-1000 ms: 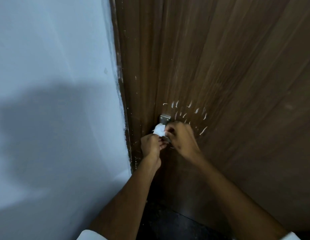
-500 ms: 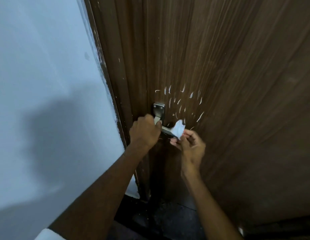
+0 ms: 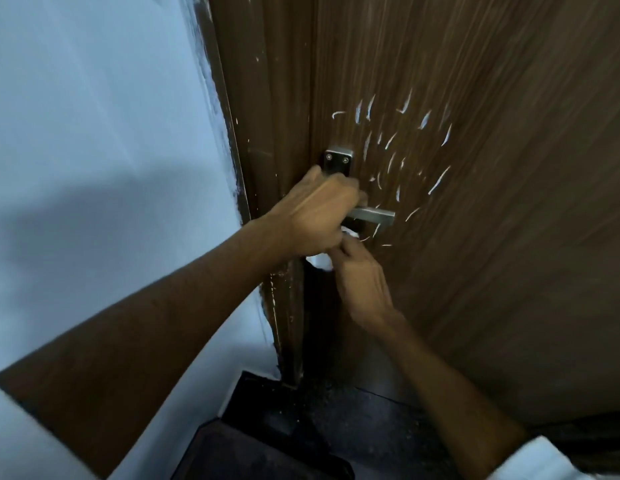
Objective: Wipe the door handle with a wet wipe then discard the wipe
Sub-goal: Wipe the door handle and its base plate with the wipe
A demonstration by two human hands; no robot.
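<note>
Wiping the door handle (image 3: 372,215) is the step we judge ourselves to be in, with the metal lever at the centre of the frame on the brown door (image 3: 474,237). Our left hand (image 3: 315,216) is curled closed around the inner end of the lever, just below the screwed plate (image 3: 338,161). Our right hand (image 3: 362,282) sits directly under it, fingers pinched shut on the white wet wipe (image 3: 320,262), which peeks out in small folds between the two hands, below the lever. To do this well, we would keep the left hand steadying the lever, wrap the wipe around the bar and draw it along to the free end on the right, covering the underside and the tip, then pass over the part the left hand now hides. White scratch marks (image 3: 436,180) on the door around the handle are not our concern. No bin or other container shows in the frame, so we cannot tell where the wipe will go.
</note>
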